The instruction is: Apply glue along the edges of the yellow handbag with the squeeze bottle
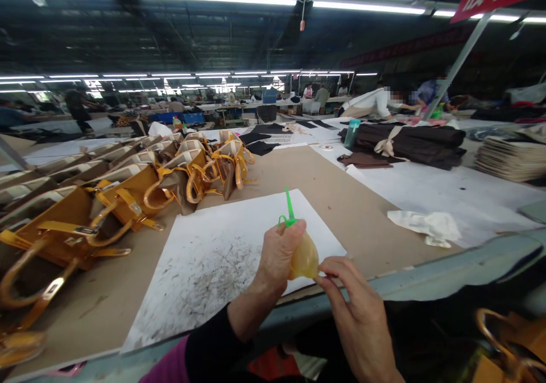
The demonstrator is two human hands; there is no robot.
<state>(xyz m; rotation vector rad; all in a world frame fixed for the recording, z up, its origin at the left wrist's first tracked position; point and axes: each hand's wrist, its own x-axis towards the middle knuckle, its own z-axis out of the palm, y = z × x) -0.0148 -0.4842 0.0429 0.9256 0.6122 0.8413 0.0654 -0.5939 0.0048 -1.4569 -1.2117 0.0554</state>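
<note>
A soft yellowish squeeze bottle with a green cap and a long green nozzle is gripped by my left hand, its nozzle pointing up and away. My right hand pinches the lower right edge of the bottle between thumb and fingertips. Both hands are above the near edge of a white sheet covered with dark smudges. The sheet lies on brown board.
Rows of mustard-and-brown handbags stand at left. A crumpled white cloth, a bundle of dark fabric, a teal bottle and stacked pieces are at right. People work farther back. Another bag is at lower right.
</note>
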